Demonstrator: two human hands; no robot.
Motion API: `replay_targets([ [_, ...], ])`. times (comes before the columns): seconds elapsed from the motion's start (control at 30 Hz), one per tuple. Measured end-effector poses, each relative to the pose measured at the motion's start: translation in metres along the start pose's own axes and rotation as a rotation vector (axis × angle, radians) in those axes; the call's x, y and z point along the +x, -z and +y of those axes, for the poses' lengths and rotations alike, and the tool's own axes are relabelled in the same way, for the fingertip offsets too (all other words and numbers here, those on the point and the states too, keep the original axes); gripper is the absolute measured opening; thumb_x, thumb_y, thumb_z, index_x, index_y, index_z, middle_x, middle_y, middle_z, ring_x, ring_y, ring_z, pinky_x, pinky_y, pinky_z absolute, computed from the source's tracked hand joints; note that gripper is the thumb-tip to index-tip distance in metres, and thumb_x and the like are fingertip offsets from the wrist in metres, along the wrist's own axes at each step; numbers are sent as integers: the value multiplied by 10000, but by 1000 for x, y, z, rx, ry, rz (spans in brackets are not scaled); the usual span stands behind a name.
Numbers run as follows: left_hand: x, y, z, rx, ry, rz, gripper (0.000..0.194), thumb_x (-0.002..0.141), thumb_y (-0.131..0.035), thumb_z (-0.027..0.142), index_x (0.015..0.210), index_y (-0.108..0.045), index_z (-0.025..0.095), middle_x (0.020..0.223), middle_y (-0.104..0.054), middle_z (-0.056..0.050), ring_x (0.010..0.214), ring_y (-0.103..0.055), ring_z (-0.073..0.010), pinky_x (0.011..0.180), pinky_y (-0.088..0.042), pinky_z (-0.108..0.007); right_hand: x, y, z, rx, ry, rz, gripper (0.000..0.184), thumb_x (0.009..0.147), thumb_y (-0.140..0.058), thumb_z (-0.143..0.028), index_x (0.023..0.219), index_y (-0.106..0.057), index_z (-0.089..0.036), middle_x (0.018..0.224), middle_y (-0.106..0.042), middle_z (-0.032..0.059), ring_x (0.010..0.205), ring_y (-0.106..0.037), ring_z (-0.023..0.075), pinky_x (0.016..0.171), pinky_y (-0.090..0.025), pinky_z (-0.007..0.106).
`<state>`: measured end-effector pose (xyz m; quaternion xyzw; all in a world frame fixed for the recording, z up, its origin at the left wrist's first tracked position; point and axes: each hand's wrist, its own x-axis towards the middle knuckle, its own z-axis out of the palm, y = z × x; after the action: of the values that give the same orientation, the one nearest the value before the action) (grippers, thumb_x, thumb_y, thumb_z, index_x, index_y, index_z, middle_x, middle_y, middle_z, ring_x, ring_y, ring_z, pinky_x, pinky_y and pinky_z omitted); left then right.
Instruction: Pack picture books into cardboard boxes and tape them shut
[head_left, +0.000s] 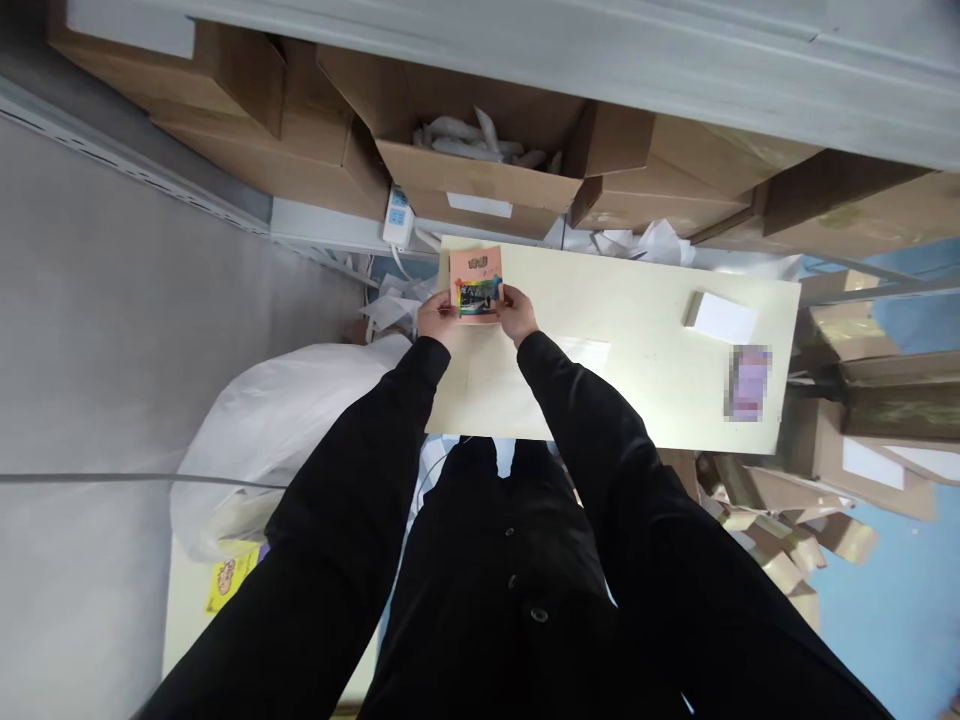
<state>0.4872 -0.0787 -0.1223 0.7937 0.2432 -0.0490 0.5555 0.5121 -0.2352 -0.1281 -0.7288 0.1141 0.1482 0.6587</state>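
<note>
Above centre, head view: pink card [475,285] with a rainbow-edged picture, held up at the left end of the pale table [637,310].
Left hand [436,318]: pinching the card's left edge, fingertips partly hidden.
Right hand [517,316]: pinching the right edge, fingers bent.
Right of frame: on the table, white box [721,318] near a pixelated purple item [748,383].
Top centre: open carton [480,172], white contents.
Left of centre: whitish plastic bag [300,400].
</note>
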Motion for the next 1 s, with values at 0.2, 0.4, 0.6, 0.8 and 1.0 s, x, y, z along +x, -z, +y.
replay_targets([
  [0.2,-76,-14,38,-174,-220,-234,382,708,-550,119,1078,-644,134,895,-641,-30,692,-598,-89,680,-521,-222,-76,98,-24,-12,69,40,398,704,-629,-326,1066,-629,-160,865,-646,23,709,-592,132,677,-547,339],
  [0.4,-178,-69,32,180,-181,-486,430,740,-556,139,1162,-633,170,940,-652,-55,716,-622,-129,701,-543,-246,-180,167,14,-249,-233,276,336,684,-628,-367,926,-670,-137,767,-657,38,574,-581,133,589,-554,340],
  [0.6,-208,-98,7,454,-191,-535,486,753,-590,184,1237,-570,146,929,-658,-69,789,-639,-165,796,-532,-284,-198,172,55,-397,-289,298,233,727,-562,-281,885,-685,-162,734,-674,28,592,-609,156,649,-550,342],
  [0.8,-210,-110,3,651,-229,-508,477,747,-625,271,1194,-579,111,1077,-606,-153,1064,-583,-286,945,-456,-396,-196,177,65,-509,-249,268,341,701,-564,-205,1023,-670,-168,1031,-670,105,977,-621,246,937,-465,401],
  [1.0,-218,-115,-1,766,-337,-563,500,694,-645,199,1186,-572,142,1310,-483,-171,1191,-501,-337,978,-435,-415,-210,161,73,-762,-105,270,741,726,-539,-253,1410,-314,-77,1370,-429,230,1294,-401,328,1039,-366,495],
])
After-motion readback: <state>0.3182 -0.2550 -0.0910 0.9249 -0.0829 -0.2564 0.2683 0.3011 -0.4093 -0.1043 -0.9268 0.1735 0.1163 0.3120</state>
